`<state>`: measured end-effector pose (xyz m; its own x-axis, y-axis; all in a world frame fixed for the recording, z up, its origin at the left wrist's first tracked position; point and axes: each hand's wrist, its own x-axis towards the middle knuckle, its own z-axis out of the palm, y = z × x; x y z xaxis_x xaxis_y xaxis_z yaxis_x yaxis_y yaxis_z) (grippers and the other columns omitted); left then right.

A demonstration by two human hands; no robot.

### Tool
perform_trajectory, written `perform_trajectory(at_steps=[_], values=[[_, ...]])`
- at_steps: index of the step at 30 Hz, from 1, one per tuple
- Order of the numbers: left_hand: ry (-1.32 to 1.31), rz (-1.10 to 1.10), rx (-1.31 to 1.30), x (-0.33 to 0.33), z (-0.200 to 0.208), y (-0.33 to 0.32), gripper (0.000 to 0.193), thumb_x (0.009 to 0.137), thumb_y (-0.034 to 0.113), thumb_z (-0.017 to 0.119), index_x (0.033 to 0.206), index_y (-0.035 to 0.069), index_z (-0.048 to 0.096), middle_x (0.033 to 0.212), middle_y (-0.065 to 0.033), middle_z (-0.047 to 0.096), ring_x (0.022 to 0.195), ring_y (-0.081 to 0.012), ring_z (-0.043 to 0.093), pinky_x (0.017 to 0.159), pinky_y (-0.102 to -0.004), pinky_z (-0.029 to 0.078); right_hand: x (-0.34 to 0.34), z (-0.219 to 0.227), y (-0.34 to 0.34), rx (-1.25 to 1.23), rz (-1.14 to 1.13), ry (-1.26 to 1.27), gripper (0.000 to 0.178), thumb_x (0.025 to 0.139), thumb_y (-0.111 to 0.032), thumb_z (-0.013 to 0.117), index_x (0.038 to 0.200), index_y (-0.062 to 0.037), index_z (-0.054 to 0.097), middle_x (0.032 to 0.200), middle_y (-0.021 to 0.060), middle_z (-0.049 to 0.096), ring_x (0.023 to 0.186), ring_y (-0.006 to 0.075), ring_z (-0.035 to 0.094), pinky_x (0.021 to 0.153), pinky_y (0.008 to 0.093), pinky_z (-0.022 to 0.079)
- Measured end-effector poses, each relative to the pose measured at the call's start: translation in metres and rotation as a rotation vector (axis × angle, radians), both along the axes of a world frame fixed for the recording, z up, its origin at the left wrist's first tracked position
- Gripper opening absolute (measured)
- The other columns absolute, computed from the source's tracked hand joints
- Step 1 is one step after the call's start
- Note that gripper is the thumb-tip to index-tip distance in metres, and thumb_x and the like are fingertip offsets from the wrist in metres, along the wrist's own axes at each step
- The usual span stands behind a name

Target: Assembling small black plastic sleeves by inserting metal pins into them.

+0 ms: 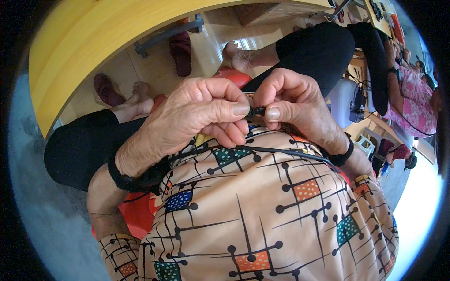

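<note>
In front of my waist, both hands meet at a small black piece (257,111). My left hand (197,112) is closed, pinching one end of it between thumb and fingers. The other end sits in a pinch of my right hand (293,100), thumb on the near side. The fingertips cover much of the piece, so its exact kind does not show. Just below the hands, a thin black cable (281,150) runs across my patterned shirt (225,196). Each wrist wears a black band.
A yellow table (84,42) curves along the upper left, its metal leg (168,35) beyond my knees. Dark red slippers (180,54) lie on the floor near my bare feet. I sit on a red seat (138,215). At right are a pale box (343,100) and a person in pink (410,100).
</note>
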<state>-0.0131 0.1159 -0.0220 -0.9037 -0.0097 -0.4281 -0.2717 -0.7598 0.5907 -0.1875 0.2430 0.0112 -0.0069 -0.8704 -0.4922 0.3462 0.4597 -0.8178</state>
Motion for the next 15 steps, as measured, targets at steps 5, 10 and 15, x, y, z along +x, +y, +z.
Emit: perform_trajectory(at_steps=[5,10,15], values=[[0.007,-0.009,-0.003,-0.0031,0.0022,-0.0025,0.018,0.086,0.017,0.059,0.091,0.0,0.056,0.073,-0.0084,0.065,0.056,-0.0101,0.063,0.051,-0.0187,0.053,-0.0006,0.002,-0.0012,-0.062,-0.03,0.063,0.02,0.073,-0.001,0.071,0.087,-0.0043,0.058,0.076,0.0004,0.061,0.07,0.0039,0.057,0.06,0.0163,0.047],[0.008,-0.012,0.01,-0.0043,0.0038,-0.0031,0.017,0.085,0.017,0.06,0.09,0.001,0.057,0.072,-0.0079,0.065,0.056,-0.0098,0.063,0.051,-0.0183,0.053,0.0002,0.0078,-0.0034,-0.149,0.045,0.219,0.024,0.069,-0.002,0.075,0.083,-0.0026,0.055,0.085,0.0051,0.056,0.078,0.0105,0.054,0.07,0.0226,0.044],[0.013,-0.012,-0.014,-0.0041,0.0057,-0.0034,0.017,0.085,0.017,0.06,0.089,0.001,0.057,0.071,-0.0071,0.064,0.057,-0.0095,0.063,0.051,-0.018,0.052,-0.0006,0.0075,-0.005,-0.222,0.125,0.333,0.023,0.069,-0.002,0.075,0.084,-0.0035,0.056,0.081,0.0017,0.056,0.075,0.0071,0.053,0.067,0.0204,0.044]])
